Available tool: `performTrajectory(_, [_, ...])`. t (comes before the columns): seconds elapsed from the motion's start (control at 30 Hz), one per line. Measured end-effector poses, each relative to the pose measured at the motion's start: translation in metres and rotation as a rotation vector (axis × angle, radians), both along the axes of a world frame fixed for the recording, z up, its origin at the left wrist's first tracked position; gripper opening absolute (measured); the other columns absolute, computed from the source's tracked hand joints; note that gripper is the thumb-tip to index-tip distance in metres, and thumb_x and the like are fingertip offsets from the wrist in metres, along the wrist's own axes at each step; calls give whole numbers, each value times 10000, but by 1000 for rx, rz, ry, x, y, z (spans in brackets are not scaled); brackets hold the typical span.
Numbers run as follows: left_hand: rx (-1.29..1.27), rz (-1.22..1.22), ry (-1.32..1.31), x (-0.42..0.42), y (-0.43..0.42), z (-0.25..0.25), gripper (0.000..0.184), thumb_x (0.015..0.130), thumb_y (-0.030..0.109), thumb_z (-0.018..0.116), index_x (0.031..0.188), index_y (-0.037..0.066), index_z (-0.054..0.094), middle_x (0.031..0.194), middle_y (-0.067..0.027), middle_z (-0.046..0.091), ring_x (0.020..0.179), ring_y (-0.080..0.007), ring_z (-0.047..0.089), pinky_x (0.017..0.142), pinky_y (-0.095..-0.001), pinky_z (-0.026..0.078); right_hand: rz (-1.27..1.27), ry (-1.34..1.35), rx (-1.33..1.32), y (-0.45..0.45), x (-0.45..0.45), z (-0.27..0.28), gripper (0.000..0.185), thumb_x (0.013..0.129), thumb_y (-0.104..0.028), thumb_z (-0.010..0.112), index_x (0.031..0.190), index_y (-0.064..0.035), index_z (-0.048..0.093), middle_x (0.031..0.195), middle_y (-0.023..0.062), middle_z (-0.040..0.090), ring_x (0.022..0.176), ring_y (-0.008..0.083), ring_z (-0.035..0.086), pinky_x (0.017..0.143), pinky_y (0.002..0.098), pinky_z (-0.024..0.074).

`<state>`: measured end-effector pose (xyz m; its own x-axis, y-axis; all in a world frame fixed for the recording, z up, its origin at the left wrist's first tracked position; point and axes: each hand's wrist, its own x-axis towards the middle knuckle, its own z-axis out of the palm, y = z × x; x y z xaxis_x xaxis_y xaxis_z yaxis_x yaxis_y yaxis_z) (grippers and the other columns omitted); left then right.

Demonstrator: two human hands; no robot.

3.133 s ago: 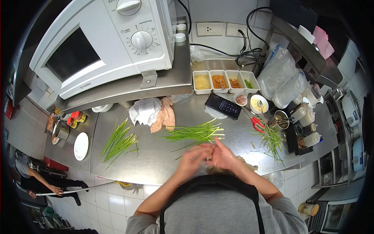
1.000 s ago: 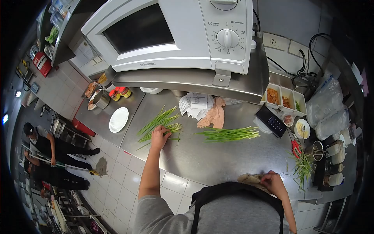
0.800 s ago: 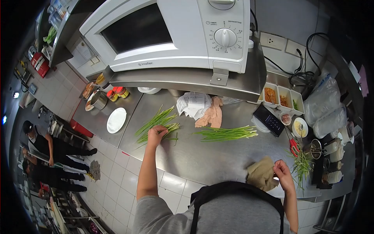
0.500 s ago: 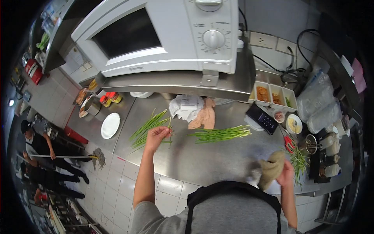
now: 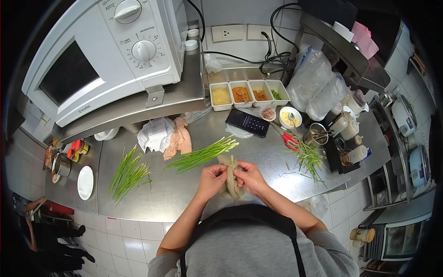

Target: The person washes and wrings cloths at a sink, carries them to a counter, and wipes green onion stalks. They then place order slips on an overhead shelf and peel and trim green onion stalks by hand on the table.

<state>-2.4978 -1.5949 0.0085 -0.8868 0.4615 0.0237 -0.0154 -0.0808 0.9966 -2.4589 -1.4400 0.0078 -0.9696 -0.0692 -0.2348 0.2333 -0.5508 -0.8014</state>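
Note:
My left hand (image 5: 213,181) and my right hand (image 5: 249,179) are close together over the steel counter (image 5: 184,198). Both have their fingers closed on a bunched, greenish-tan cloth (image 5: 232,187), one at each side of it. Whether a thin stalk is also between the fingers, I cannot make out. Just beyond my left hand lies a bunch of long green chives (image 5: 203,153), pale ends to the right. Farther left rests a looser, darker bunch of chives (image 5: 128,175). Past my right hand are green trimmings (image 5: 310,159) and red-handled scissors (image 5: 290,141).
A microwave (image 5: 110,60) stands on a shelf at the back left. White tubs of ingredients (image 5: 241,95), a black phone (image 5: 247,123) and bottles (image 5: 348,129) line the back and right. Papers (image 5: 156,135), a pink cloth (image 5: 179,140) and a white plate (image 5: 85,183) lie left.
My left hand has left the left-hand chives and come right to the cloth. My right hand has brought the cloth inward from the right. The view has turned right.

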Motion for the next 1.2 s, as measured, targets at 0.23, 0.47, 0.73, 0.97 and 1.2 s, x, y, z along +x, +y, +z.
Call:
performTrajectory(0.23, [-33, 23, -59, 4, -3, 14, 135, 852, 94, 614, 880, -32, 653, 766, -51, 653, 707, -75, 589, 656, -213, 477, -118, 84, -99, 24, -18, 0, 117, 887, -93, 538, 938, -15, 609, 878, 24, 603, 513, 70, 510, 445, 195, 398])
performTrajectory(0.47, [31, 10, -76, -1, -2, 7, 130, 858, 90, 608, 877, -32, 649, 773, -63, 650, 705, -100, 601, 679, -239, 504, 72, 129, -4, 21, -8, -4, 166, 917, -173, 513, 983, -39, 588, 822, 10, 610, 617, 57, 532, 544, 204, 436])
performTrajectory(0.73, [34, -30, -126, 0, -1, 10, 123, 854, 80, 609, 912, -22, 646, 828, -80, 655, 726, -118, 617, 696, -253, 515, -166, 45, -136, 34, -21, 12, 160, 878, -189, 584, 955, -50, 602, 745, -9, 561, 550, 43, 466, 490, 194, 383])
performTrajectory(0.97, [51, -45, -294, -9, -15, 23, 210, 852, 189, 627, 989, 32, 654, 903, -62, 667, 843, -131, 626, 737, -258, 502, 554, 168, 786, 87, -7, 24, 300, 842, -219, 625, 1093, -65, 567, 835, 15, 582, 632, 65, 510, 544, 226, 420])
performTrajectory(1.2, [88, -5, -205, -5, 2, 30, 179, 840, 170, 646, 969, 50, 677, 904, -42, 663, 808, -89, 582, 722, -219, 459, -40, 421, 635, 15, -17, 41, 105, 791, -88, 676, 868, -17, 670, 844, 12, 551, 666, 60, 500, 599, 198, 414])
